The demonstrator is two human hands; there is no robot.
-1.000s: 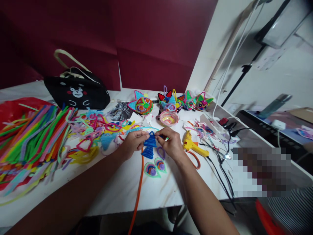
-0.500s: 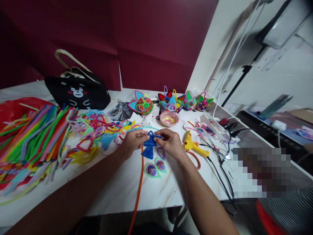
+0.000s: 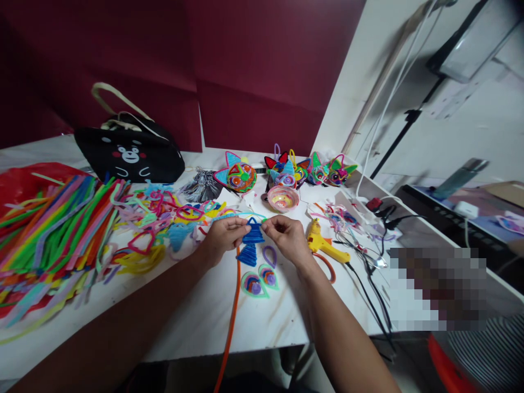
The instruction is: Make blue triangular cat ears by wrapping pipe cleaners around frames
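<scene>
My left hand (image 3: 222, 238) pinches the left edge of a blue pipe-cleaner triangle (image 3: 253, 234), holding it up over the table. Thumb and fingers of my right hand (image 3: 287, 238) are pressed together at the piece's upper right edge; the tip they grip is partly hidden. Just below lies a second blue pipe-cleaner piece (image 3: 248, 255), with a small purple loop (image 3: 269, 255) beside it. Nearer me are two layered eye shapes (image 3: 254, 285) with pale green rims. A long orange pipe cleaner (image 3: 234, 314) runs down past the table's front edge.
A yellow glue gun (image 3: 327, 246) with a black cord lies right of my hands. Loose pipe cleaners (image 3: 61, 229) cover the left side. Behind stand a pink bowl (image 3: 282, 198), several colourful cat-like heads (image 3: 240, 177) and a black bag (image 3: 130, 155).
My right hand's fingers have shifted from across the front of the blue triangle to its upper right edge, so more of its face shows. My left hand keeps its hold.
</scene>
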